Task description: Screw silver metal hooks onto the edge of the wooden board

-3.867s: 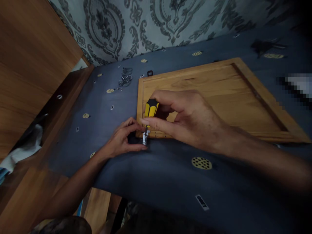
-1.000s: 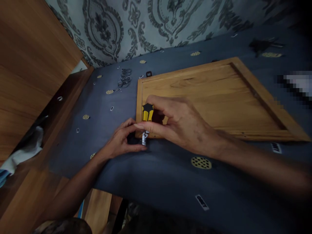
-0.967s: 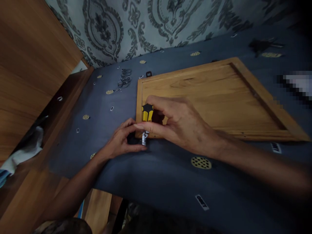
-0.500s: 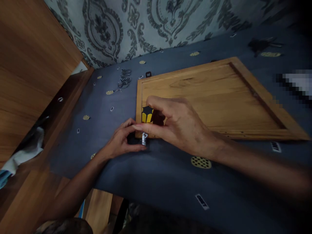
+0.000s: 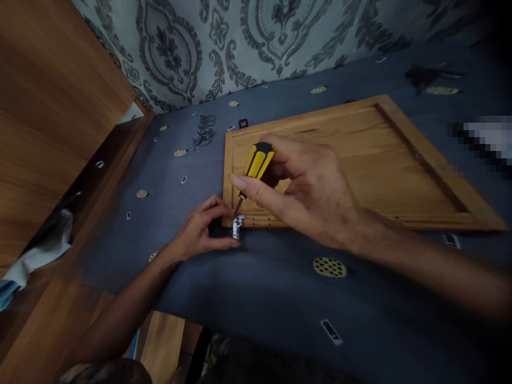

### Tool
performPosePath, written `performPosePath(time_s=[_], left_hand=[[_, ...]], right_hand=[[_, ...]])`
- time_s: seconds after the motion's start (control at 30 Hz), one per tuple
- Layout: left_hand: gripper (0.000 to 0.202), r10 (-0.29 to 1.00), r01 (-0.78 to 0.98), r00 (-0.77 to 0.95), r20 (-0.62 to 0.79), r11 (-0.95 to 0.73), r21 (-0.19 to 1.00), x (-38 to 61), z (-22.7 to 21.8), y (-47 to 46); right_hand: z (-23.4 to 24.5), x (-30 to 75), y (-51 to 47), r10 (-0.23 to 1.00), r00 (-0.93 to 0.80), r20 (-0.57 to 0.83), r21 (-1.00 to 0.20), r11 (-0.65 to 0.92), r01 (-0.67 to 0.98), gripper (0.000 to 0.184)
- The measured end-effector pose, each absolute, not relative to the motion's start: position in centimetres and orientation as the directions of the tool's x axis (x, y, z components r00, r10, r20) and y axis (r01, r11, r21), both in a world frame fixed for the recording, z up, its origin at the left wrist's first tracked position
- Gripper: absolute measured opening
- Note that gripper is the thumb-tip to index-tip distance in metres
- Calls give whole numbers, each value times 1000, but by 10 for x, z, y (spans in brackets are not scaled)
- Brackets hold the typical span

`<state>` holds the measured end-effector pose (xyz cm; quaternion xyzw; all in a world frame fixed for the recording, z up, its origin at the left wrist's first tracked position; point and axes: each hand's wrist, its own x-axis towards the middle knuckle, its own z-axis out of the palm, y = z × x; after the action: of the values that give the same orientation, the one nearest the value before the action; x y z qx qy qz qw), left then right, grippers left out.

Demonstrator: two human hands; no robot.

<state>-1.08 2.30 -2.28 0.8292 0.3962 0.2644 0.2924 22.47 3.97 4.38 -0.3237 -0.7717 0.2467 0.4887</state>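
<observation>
Resting at the near left corner of a rectangular brown wooden panel (image 5: 340, 154), a small silver metal fitting (image 5: 236, 230) is pinched by the left hand (image 5: 203, 226); a yellow-and-black-handled screwdriver (image 5: 259, 162) is gripped by the right hand (image 5: 318, 186), its tip at the fitting; positioning seems done and fastening unfinished, though firmness cannot be judged

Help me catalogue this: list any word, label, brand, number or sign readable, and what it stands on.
Nothing can be quoted with certainty.
Dark rectangular label with pale border, printed on the dark-blue patterned cloth: lettering too blurred.
Similar label beside the brown wooden panel: too blurred.
Smaller printed labels across the cloth: too small.
Yellow-and-black screwdriver handle: no lettering visible.
</observation>
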Motion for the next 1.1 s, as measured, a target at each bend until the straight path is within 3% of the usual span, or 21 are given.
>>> performPosePath(time_s=[0.9, 1.1], left_hand=[[55, 803, 527, 561, 201, -534, 661, -11, -23, 24], [52, 812, 533, 550, 194, -521, 667, -12, -24, 23]], right_hand=[[34, 223, 42, 637, -400, 659, -611, 764, 209, 30], [44, 227, 39, 647, -502, 573, -645, 735, 209, 18]])
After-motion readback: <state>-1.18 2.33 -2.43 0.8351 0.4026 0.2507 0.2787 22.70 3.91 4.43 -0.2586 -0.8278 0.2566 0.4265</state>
